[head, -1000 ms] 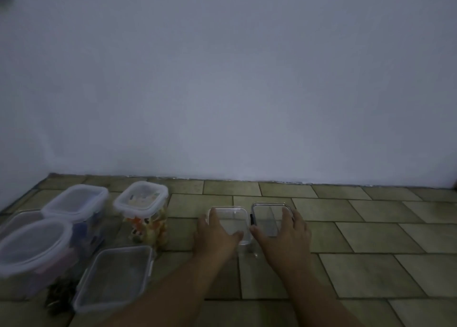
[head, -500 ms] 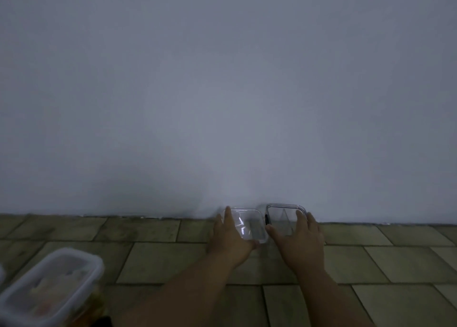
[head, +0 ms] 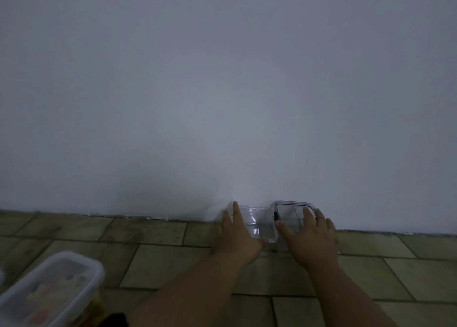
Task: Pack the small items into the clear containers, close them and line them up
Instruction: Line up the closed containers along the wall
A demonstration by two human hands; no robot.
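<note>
Bottom left: lidded container [head: 49,289] of mixed small items on the tiled floor [head: 158,265]. My left hand [head: 237,242], fingers straight, presses 1 small clear box [head: 258,221] on its left side. Dark-rimmed box [head: 290,211] sits just beside it, both at the wall [head: 222,91]. My right hand [head: 311,240] lies flat and relaxed on its lid.

Left hand [head: 236,240] and right hand [head: 312,243] touch clear containers [head: 258,220].

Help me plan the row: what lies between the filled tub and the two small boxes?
Bare floor tiles, in the head view. The filled tub sits lower left; the left hand rests on the nearer small box by the wall.
</note>
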